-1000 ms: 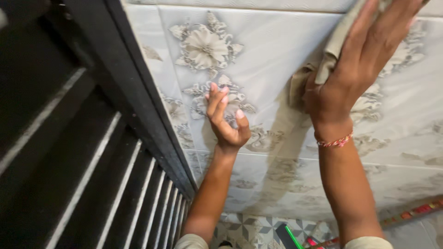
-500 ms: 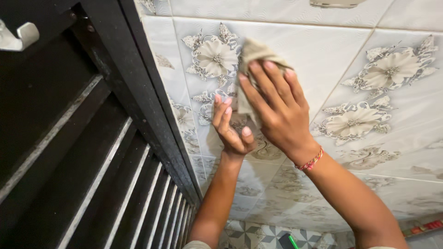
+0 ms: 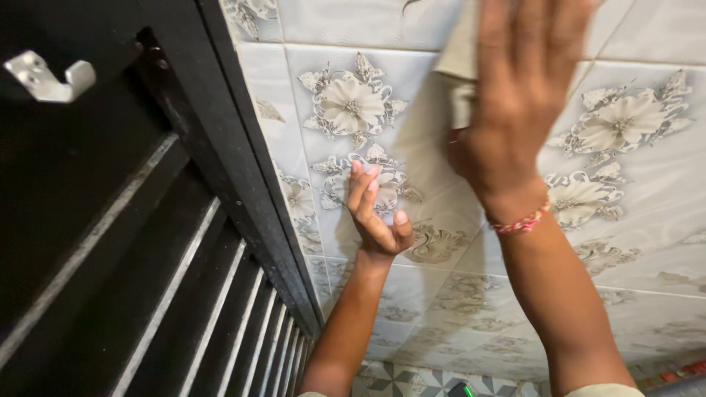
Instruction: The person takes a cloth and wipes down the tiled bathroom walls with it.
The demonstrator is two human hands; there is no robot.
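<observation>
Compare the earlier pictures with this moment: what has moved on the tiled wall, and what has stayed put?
The right hand, pressing the beige cloth to the flowered tiles, swept left from the far right, then back right and up. Its grip on the cloth is unchanged. The left hand has stayed braced with its fingertips on the wall beside the black door frame.
</observation>
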